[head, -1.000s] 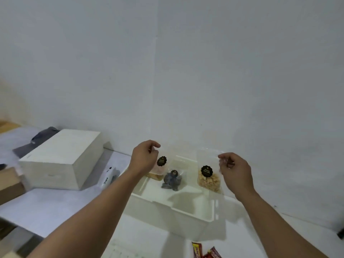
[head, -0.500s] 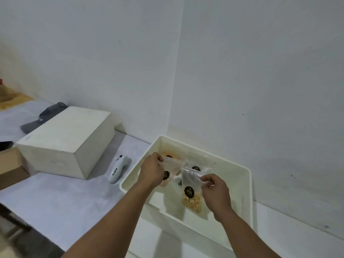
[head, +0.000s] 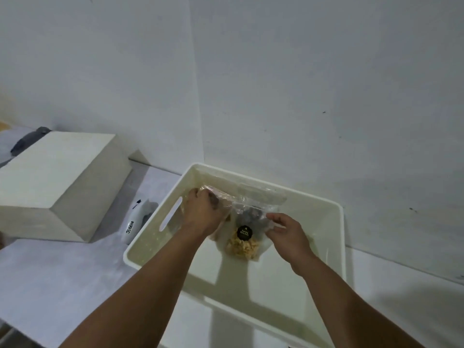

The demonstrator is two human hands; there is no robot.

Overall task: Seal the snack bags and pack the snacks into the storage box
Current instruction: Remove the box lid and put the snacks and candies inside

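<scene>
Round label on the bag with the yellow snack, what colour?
Black, with small pale print too blurred to read, on the round label; the head view shows it.

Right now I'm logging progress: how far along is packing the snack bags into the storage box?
Well along. Both hands are inside the storage box. The left hand grips a clear bag against the far-left wall, and the right hand pinches the bag of yellow snacks; a dark-snack bag sits behind it. Left: letting go. Whether the seals are shut cannot be told.

Both hands (head: pixel 204 213) (head: pixel 288 233) hold clear snack bags (head: pixel 244 243) inside white storage box (head: pixel 336 227).
</scene>
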